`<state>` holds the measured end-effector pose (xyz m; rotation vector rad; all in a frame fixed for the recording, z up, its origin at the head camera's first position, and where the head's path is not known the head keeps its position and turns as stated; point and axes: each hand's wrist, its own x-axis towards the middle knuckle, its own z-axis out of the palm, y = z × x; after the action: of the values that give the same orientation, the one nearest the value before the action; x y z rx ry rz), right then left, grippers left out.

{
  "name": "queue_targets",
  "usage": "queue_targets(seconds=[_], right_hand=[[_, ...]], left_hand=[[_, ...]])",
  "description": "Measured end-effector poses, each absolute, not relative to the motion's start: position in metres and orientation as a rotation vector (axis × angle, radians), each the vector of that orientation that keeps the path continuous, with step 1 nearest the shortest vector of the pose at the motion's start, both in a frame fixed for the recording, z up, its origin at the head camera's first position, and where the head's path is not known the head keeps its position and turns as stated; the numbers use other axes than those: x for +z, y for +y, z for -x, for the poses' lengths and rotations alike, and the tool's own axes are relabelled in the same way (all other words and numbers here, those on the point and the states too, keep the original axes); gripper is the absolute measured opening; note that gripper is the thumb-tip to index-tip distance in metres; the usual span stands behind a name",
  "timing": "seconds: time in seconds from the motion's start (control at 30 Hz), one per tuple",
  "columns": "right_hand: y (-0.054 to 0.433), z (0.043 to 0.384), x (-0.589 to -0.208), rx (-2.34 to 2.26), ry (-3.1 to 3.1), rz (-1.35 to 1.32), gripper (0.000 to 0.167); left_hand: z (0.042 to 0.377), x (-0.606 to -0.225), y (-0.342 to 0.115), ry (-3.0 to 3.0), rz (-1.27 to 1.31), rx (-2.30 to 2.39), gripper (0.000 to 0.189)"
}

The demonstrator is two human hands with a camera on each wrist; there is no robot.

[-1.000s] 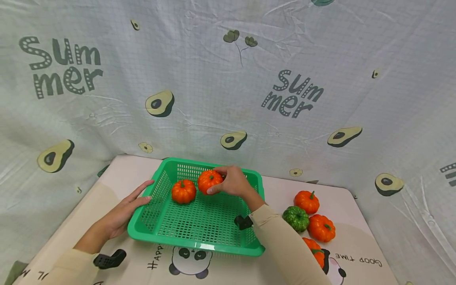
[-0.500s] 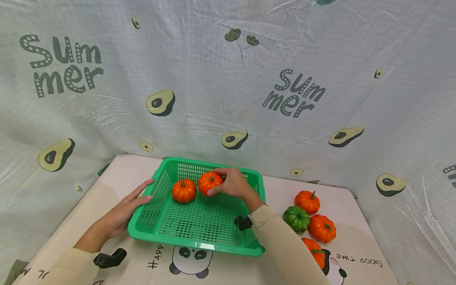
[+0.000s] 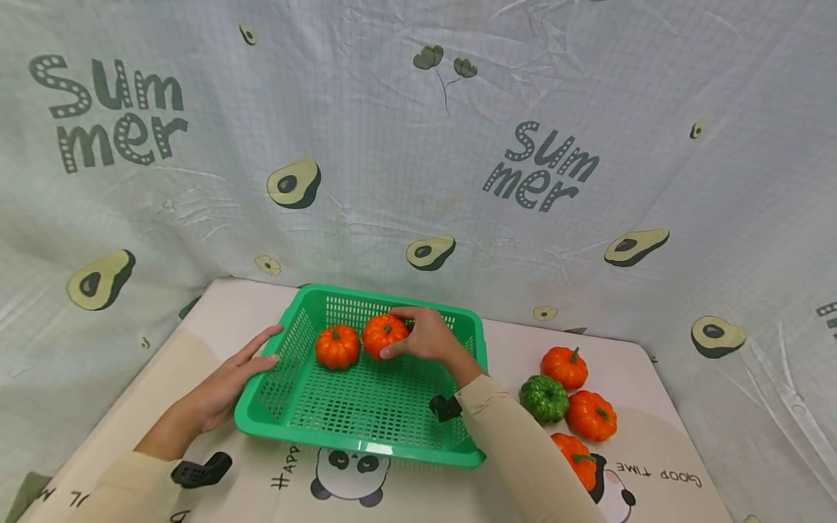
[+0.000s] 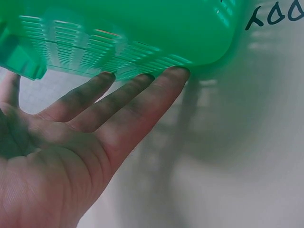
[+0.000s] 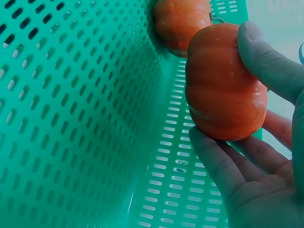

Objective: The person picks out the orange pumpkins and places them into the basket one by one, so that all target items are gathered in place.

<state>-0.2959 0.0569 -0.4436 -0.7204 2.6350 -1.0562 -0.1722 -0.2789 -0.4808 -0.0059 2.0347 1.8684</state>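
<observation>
My right hand (image 3: 428,335) grips a small orange pumpkin (image 3: 383,335) inside a green plastic basket (image 3: 261,428). In the right wrist view the thumb lies on one side of this pumpkin (image 5: 223,85) and the fingers curl under the other. A second orange pumpkin (image 3: 338,347) sits just left of it, near the basket's far left corner. My left hand (image 3: 225,385) rests against the basket's left side, fingers extended. The left wrist view shows the straight fingertips (image 4: 178,73) touching the slotted wall.
Right of the basket on the pale printed table cover (image 3: 647,443) lie a green pumpkin (image 3: 544,399) and orange pumpkins (image 3: 565,367), (image 3: 591,416); another orange pumpkin (image 3: 575,459) is partly hidden by my right sleeve. A white printed curtain (image 3: 366,145) hangs behind.
The hands, the basket and the pumpkins hold nearly the same places. The whole head view has shifted slightly.
</observation>
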Motion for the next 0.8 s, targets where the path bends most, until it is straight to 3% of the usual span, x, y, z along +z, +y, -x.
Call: queue_targets(seconds=[0.8], right_hand=[[0.0524,0.2924,-0.4461,-0.998,2.607,0.698,0.078]], left_hand=[[0.1715,-0.482,-0.2788,2.014,-0.01,1.875,0.071]])
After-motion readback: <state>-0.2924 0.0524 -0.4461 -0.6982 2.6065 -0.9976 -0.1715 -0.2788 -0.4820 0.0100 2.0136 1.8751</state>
